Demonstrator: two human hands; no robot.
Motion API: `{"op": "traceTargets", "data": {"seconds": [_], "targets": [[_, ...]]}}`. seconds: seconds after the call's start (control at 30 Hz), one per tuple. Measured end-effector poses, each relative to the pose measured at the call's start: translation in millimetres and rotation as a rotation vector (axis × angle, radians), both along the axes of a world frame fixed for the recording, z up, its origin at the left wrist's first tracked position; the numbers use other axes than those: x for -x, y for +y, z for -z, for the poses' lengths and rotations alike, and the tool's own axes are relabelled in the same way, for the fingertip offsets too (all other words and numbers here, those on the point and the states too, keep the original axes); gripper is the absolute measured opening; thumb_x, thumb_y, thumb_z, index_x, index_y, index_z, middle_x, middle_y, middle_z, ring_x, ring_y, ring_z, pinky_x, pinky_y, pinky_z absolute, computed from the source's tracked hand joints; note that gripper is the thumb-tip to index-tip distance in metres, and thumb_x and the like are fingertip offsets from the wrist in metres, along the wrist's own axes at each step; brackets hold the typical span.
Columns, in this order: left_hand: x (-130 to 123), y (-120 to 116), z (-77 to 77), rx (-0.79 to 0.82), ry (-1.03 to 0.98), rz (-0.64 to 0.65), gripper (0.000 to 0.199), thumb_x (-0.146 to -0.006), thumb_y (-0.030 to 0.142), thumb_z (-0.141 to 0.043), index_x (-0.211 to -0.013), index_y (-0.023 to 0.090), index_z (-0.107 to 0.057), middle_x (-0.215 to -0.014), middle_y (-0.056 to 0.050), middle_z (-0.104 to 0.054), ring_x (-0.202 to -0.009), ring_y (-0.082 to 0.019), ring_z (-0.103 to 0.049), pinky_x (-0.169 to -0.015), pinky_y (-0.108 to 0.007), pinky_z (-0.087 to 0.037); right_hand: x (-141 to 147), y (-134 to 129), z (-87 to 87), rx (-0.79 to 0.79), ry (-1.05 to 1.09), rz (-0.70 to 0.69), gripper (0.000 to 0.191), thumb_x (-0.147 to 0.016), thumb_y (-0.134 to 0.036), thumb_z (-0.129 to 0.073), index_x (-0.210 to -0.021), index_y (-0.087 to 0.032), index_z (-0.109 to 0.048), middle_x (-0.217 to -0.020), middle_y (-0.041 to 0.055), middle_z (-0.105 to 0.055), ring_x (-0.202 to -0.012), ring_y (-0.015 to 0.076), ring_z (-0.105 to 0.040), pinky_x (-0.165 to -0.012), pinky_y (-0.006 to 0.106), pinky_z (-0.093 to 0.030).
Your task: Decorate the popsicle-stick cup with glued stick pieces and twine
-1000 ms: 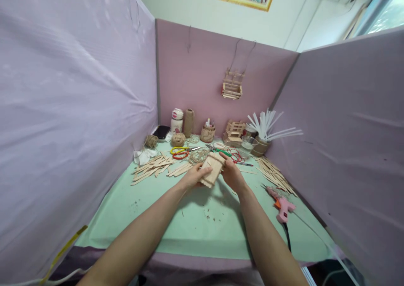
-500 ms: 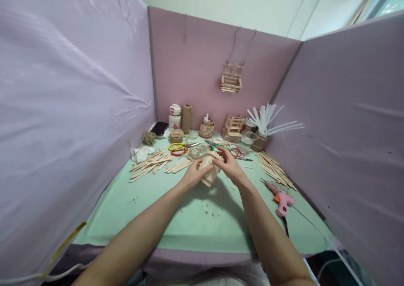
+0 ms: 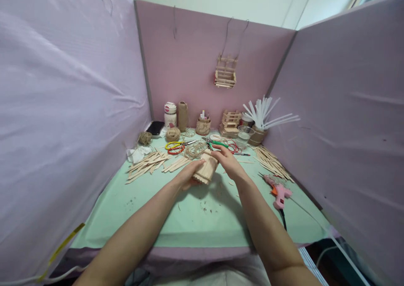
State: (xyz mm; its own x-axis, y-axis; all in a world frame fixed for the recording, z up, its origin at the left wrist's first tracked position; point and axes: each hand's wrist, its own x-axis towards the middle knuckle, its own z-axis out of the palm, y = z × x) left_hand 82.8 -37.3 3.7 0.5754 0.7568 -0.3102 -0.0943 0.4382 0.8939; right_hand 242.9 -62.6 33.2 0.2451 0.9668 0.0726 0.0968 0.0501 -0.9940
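A small holder of pale wooden craft sticks (image 3: 205,168) with scalloped ends is held tilted above the green table. My left hand (image 3: 189,174) grips its lower left side, thumb along the sticks and fingers underneath. At the upper right end, my right hand (image 3: 229,163) has its thumb and fingers closed on the edge; part of that contact is hidden. Just behind the holder lies a tangle of loose twine (image 3: 195,149). Beyond it are yellow-and-red-handled scissors (image 3: 175,147) and green-handled pliers (image 3: 219,144).
Craft sticks lie in piles at left (image 3: 147,165) and right (image 3: 273,163). A pink hot glue gun (image 3: 280,194) with its cord rests at right. At the back stand a twine ball (image 3: 173,134), a clear cup (image 3: 245,136) and a pot of white glue sticks (image 3: 257,135). Fabric walls enclose the table.
The holder has been turned and shifted slightly left and down, showing more of its stick side. My left hand has moved lower around it; my right hand stays at the upper end.
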Motion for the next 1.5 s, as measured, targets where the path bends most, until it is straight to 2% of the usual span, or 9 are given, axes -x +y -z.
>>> {"op": "traceTargets", "data": {"seconds": [0.2, 0.47, 0.87, 1.5], "targets": [[0.3, 0.4, 0.2, 0.012, 0.012, 0.011, 0.050, -0.072, 0.050, -0.066, -0.110, 0.018, -0.058, -0.099, -0.010, -0.067, -0.083, -0.022, -0.062, -0.068, -0.032, -0.050, 0.9, 2.7, 4.4, -0.021, -0.030, 0.009, 0.039, -0.073, -0.038, -0.063, -0.109, -0.023, -0.060, -0.088, 0.0019, -0.067, -0.090, 0.0218, -0.060, -0.083, 0.035, -0.046], [-2.3, -1.2, 0.9, -0.079, 0.071, -0.047, 0.045, -0.070, 0.048, -0.070, -0.103, 0.020, -0.056, -0.081, -0.003, -0.062, -0.070, -0.017, -0.058, -0.057, -0.025, -0.042, 4.2, -0.5, 7.0, -0.026, -0.045, -0.023, 0.048, -0.068, -0.031, -0.067, -0.114, -0.021, -0.057, -0.086, 0.0013, -0.062, -0.079, 0.0189, -0.058, -0.075, 0.032, -0.046], [-3.5, -3.3, -0.2, -0.134, 0.106, -0.084, 0.048, -0.068, 0.046, -0.072, -0.104, 0.019, -0.055, -0.077, -0.002, -0.063, -0.068, -0.016, -0.057, -0.057, -0.024, -0.036, 7.0, -0.7, 9.9, -0.050, -0.062, -0.031, 0.055, -0.065, -0.030, -0.067, -0.118, -0.019, -0.054, -0.084, 0.0014, -0.061, -0.077, 0.0191, -0.056, -0.075, 0.034, -0.045], [-4.8, -0.7, 6.3, -0.167, 0.111, -0.105, 0.048, -0.069, 0.046, -0.071, -0.104, 0.018, -0.055, -0.081, -0.004, -0.065, -0.070, -0.017, -0.060, -0.058, -0.025, -0.040, 8.7, 1.0, 12.1, -0.054, -0.038, -0.027, 0.058, -0.061, -0.027, -0.066, -0.116, -0.018, -0.051, -0.085, 0.0006, -0.060, -0.077, 0.0174, -0.057, -0.072, 0.031, -0.046]]}}
